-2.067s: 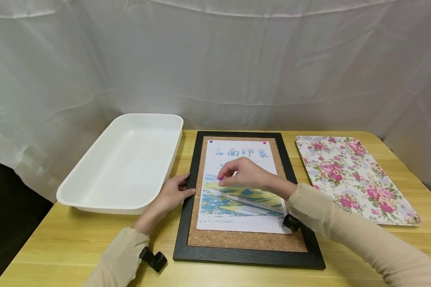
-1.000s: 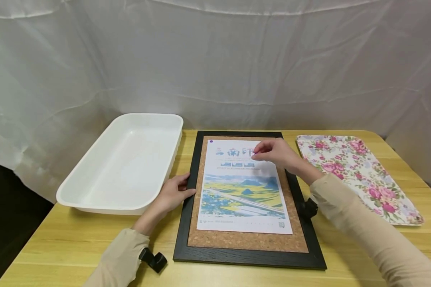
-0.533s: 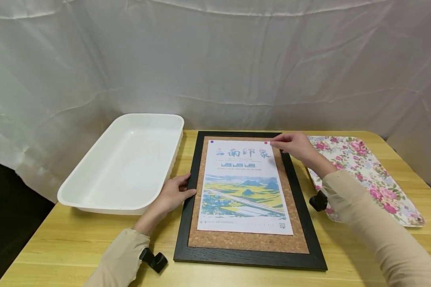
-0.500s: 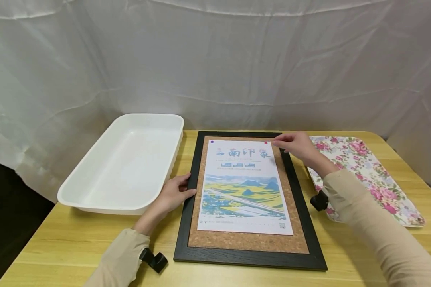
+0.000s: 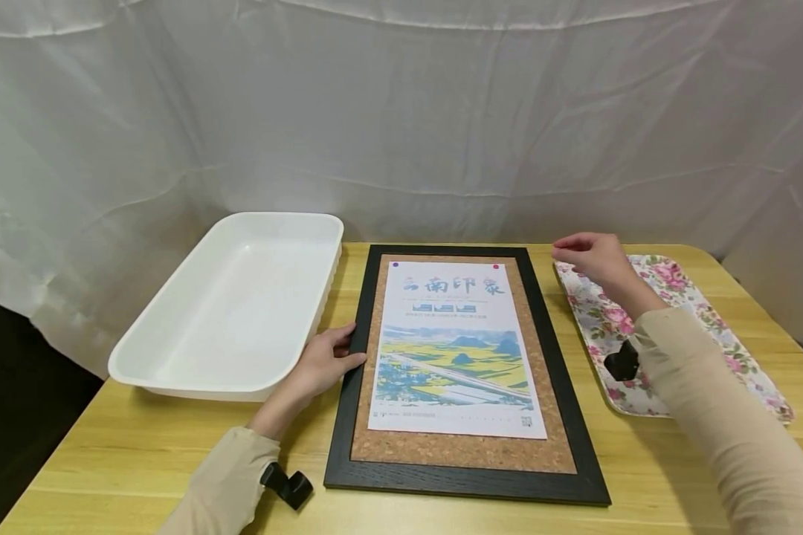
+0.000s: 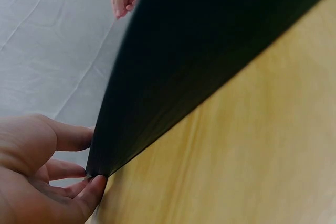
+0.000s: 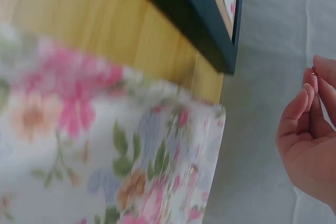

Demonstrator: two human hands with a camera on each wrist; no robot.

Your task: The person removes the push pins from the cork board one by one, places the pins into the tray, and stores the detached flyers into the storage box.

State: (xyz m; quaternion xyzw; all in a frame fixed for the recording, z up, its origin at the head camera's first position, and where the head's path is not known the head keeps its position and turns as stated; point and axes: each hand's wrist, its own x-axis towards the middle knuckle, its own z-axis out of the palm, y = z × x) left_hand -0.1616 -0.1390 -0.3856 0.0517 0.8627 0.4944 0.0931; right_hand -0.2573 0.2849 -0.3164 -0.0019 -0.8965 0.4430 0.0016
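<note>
A black-framed corkboard (image 5: pixel 462 449) lies on the table with a printed poster (image 5: pixel 455 345) on it. A purple pushpin (image 5: pixel 395 264) sits at the poster's top left corner and a red pushpin (image 5: pixel 496 267) at its top right. My left hand (image 5: pixel 321 362) grips the frame's left edge, thumb on one side and fingers on the other, as the left wrist view shows. My right hand (image 5: pixel 597 260) hovers above the far left corner of the floral tray (image 5: pixel 618 319). Its fingertips pinch a tiny pushpin (image 7: pixel 314 71), mostly hidden by the fingers.
A deep white plastic tray (image 5: pixel 224 312) stands left of the corkboard, close to my left forearm. The wooden table (image 5: pixel 140 446) ends before a pale hanging cloth (image 5: pixel 442 126) at the back.
My right hand has moved from above the poster's middle rightward, past its top right corner, to the floral tray, still pinching the pushpin. The left hand and corkboard have stayed put.
</note>
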